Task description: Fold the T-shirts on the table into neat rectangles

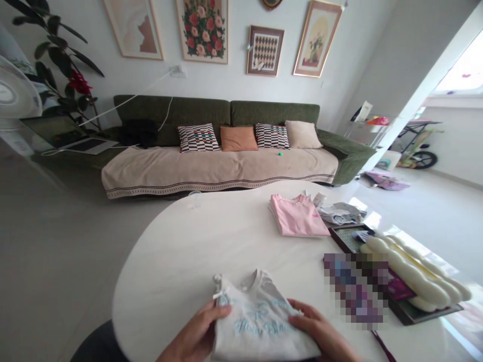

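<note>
White shirt (260,327) being held left of dark tray (345,237), at white table (169,261); left hand (202,327) and right hand (316,326) grasping its sides. Tray holding cream puffy item (396,259) and purple packet (398,286), partly blurred. Pink folded shirt (298,216) resting by tray's far left corner, crumpled bag (343,213) lying beyond tray.

One sofa (275,111); on it, four throw pillows (305,134); above it, four rectangular framed pictures (206,30); before it, one counter (177,246), one tray (346,238), one white shirt (260,322) and one pink shirt (298,216), perhaps more stacked beneath.
</note>
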{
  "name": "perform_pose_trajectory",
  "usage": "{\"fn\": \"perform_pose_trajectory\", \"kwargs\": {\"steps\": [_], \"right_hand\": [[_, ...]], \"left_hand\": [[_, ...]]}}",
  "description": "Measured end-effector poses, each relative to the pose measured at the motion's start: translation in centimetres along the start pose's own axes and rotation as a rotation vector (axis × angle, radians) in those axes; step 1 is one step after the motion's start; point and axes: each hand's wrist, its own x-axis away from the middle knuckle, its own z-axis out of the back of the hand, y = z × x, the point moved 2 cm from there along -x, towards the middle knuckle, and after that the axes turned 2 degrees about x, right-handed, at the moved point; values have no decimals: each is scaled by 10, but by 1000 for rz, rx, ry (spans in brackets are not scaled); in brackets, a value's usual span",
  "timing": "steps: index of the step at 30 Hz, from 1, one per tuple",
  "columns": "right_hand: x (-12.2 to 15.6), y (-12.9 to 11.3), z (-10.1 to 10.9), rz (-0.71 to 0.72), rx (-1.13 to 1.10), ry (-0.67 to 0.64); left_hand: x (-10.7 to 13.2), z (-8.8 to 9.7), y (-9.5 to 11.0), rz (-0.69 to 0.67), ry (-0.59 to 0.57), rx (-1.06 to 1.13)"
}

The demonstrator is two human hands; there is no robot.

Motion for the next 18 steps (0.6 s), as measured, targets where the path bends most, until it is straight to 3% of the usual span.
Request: {"fn": "perform_pose_trajectory", "kwargs": {"steps": [4,7,10,12,14,16,18], "right_hand": [[-15,-94,36,107,125,95],[-36,-169,79,256,166,307],[-63,-221,127,441,269,547],[-83,-232,157,485,381,739],[-104,-223,181,450,443,876],[-121,-199,196,403,446,947],[-134,-167,204,360,440,1014]], "left_hand": [[-75,-49,68,-36,-113,-108],[-144,-94,120,-157,-183,-202],[-208,-134,150,-310,-82,-361],[-245,-149,148,-332,52,-475],[-272,-151,130,-304,155,-554],[-286,-139,101,-273,219,-627],[-284,-115,71,-264,271,-698]]}}
